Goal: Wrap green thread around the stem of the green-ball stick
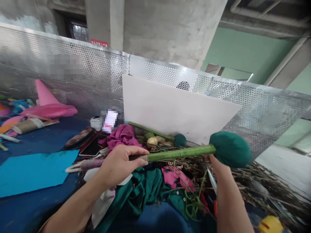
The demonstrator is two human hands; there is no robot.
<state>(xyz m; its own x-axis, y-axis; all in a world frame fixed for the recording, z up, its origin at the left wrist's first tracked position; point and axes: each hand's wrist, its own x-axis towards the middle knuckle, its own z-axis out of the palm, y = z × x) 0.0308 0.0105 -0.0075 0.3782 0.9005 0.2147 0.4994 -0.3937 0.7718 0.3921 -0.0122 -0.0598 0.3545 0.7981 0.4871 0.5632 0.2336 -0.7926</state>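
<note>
A padded mallet [181, 153] lies across my view, its stick wrapped in bright green strip and its round head covered in dark green cloth. The left end of the stick has a purple wrapping and a pale loop. My left hand [122, 163] grips the stick left of the green wrapping, thumb and fingers closed around it. My right hand [220, 170] is at the neck just below the padded head, its fingers partly hidden. A metal blade [212, 178] shows beside that hand; whether the hand holds it I cannot tell. Dark green cloth [145, 186] lies beneath the mallet.
A second green stick with a padded head [180, 140] lies behind, beside purple cloth [122, 136]. Dry stalks [257, 181] spread to the right. A white board [175, 108] leans against a perforated metal screen [155, 69]. Blue sheet [36, 171], phone [110, 121] and pink hat [50, 103] are left.
</note>
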